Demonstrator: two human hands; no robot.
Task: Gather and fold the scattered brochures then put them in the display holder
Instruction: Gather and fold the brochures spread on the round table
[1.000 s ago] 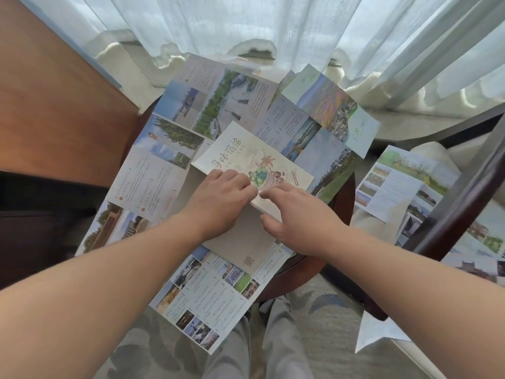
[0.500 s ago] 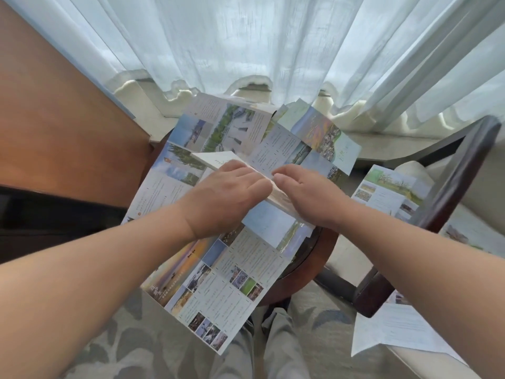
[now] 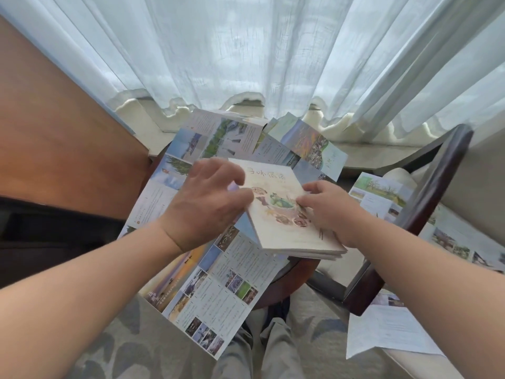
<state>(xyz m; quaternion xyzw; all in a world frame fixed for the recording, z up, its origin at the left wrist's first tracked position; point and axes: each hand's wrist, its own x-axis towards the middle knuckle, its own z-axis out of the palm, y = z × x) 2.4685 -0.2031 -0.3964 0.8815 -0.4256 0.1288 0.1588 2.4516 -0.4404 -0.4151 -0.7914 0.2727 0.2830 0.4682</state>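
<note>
A folded cream brochure (image 3: 276, 187) with a drawn cover is lifted above the small round wooden table (image 3: 295, 272). My right hand (image 3: 325, 209) grips its right edge, fingers on top. My left hand (image 3: 207, 203) touches its left edge with curled fingers, thumb at the cover. Under them a large unfolded brochure (image 3: 218, 294) with photo panels hangs over the table's near edge. Another open brochure (image 3: 306, 149) lies behind, and one more (image 3: 196, 143) at the back left. No display holder is in view.
An armchair with a dark wooden arm (image 3: 426, 203) stands at the right, with open brochures (image 3: 379, 195) on its seat. A white sheet (image 3: 388, 332) lies at lower right. A wooden panel (image 3: 54, 127) fills the left. Sheer curtains (image 3: 246, 56) hang behind.
The cream brochure went from pressed flat under both hands to folded and lifted off the table. My right hand shifted to its right edge, my left hand loosened at the left edge.
</note>
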